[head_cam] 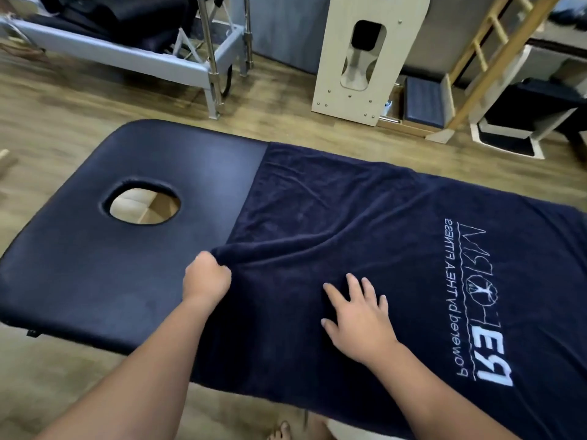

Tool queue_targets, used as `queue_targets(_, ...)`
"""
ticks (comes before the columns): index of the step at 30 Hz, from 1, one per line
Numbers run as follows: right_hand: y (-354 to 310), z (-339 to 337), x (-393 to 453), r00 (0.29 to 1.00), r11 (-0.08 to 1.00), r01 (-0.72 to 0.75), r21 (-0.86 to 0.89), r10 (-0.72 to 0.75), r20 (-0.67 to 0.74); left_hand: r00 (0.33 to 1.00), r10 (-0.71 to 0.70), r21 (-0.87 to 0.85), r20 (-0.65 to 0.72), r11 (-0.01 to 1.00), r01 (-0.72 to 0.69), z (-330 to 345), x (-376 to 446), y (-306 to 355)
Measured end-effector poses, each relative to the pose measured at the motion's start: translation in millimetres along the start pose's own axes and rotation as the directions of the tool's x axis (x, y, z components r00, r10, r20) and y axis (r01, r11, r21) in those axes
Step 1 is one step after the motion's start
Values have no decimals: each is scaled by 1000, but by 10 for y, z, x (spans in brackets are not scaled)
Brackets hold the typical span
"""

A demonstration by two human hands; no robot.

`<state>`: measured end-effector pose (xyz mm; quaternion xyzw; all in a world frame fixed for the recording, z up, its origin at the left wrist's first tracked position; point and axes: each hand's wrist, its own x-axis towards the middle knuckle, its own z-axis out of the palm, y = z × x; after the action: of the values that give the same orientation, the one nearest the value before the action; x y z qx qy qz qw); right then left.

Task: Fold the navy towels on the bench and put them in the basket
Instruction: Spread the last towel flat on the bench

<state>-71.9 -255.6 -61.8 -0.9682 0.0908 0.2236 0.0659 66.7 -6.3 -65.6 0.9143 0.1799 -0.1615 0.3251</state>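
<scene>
Navy towel (pixel 365 217) on bench (pixel 95 249) | left hand (pixel 208 277) pinches its edge | right hand (pixel 359 315) – flat on it

One towel (pixel 365 217), one bench (pixel 95 265), two hands.

We see an evenly lit indoor view, moderately bright, with soft diffuse light and no hard shadows. A dull sheen lies on the padded bench (pixel 79 274), brightest near its far left corner. The navy towel (pixel 365 217) reads very dark, its folds shown only by faint shading. Wide-angle distortion bends the bench edges and the wooden floor (pixel 79 100) toward the corners. The picture looks slightly soft overall, and the white lettering (pixel 495 300) stays legible.
</scene>
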Motion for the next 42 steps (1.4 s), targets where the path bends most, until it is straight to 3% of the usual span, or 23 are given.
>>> queue_targets(5,174,-267,534,999,998,6,56,-4,-40,982,-80,-209,170,971,115,40,206,343)
queue_targets(10,299,-533,1065,991,988,53,142,-35,-127,993,-94,-136,66,985,102,112,515,796)
queue_targets(13,354,-687,1403,965,985,111,129,-75,-253,991,-119,-157,56,979,127,147,683,1005)
queue_targets(17,339,-866,1808,984,988,149,49,-143,-102,979,-109,-106,171,986,128,191,876,1203)
queue_targets(20,252,-928,1953,981,981,194,26,-194,8,988,-20,-110,151,993,37,238,1025,1342)
queue_targets(25,222,-984,2130,977,977,215,9,-215,-10,978,131,-180,163,979,-101,339,1358,1667)
queue_targets(29,223,-1046,2331,978,979,205,16,-205,-24,945,183,-132,271,980,-152,413,1696,1895)
queue_targets(33,222,-1136,2540,976,978,210,6,-209,-65,933,135,-320,334,947,-22,343,2030,2184)
queue_targets(37,257,-1278,2748,981,992,111,64,-99,-168,954,146,-606,261,794,44,156,2346,2500)
queue_targets(39,279,-1327,2835,982,995,12,101,7,-189,949,189,-538,251,843,-26,177,2399,2571)
queue_targets(42,283,-1311,2857,991,996,-32,88,44,-128,950,195,-241,245,961,-135,335,2398,2549)
